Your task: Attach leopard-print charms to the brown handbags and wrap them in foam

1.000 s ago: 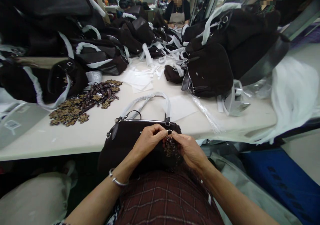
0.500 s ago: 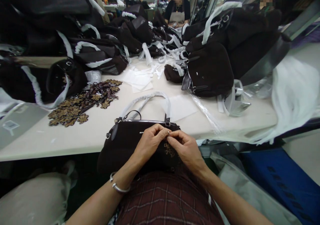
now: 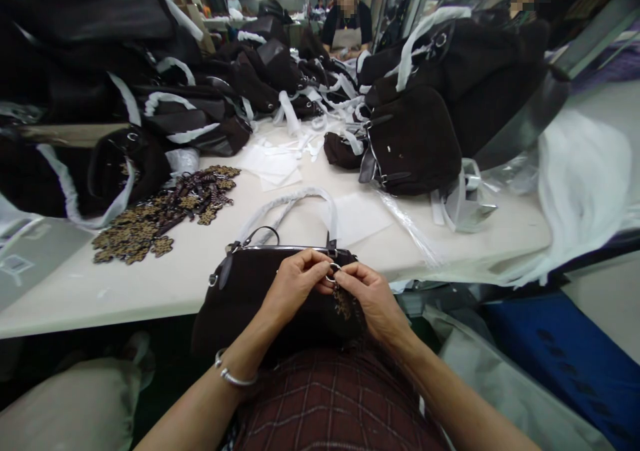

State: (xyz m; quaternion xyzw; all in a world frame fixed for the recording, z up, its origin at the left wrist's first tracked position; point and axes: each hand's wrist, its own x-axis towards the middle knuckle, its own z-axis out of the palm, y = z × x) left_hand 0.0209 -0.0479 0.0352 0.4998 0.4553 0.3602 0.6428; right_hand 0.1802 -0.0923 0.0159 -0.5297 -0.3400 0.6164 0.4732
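Between my two hands is a silver metal ring (image 3: 333,272), pinched from either side. My left hand (image 3: 299,283) grips its left edge with thumb and fingertips, while my right hand (image 3: 371,297) pinches the right side. A brown-and-gold flower-shaped charm (image 3: 343,303) hangs below the ring, partly hidden by my right fingers. Behind and under my hands stands a dark brown handbag (image 3: 235,304) at the table's front edge, against my lap. Its handles (image 3: 287,196) are wrapped in white material and stand up over the zipped top.
A heap of similar flower charms (image 3: 135,234) lies on the white table (image 3: 225,264) to the left. Dark bags with wrapped handles (image 3: 420,141) are piled left, right and behind. White sheets (image 3: 273,164) lie mid-table. A blue box (image 3: 555,357) is below right. A person (image 3: 347,21) is across the table.
The ring has come into clearer view between my fingertips, turned to show its round opening. The charm hangs slightly lower and further right. The whole view has shifted a little.
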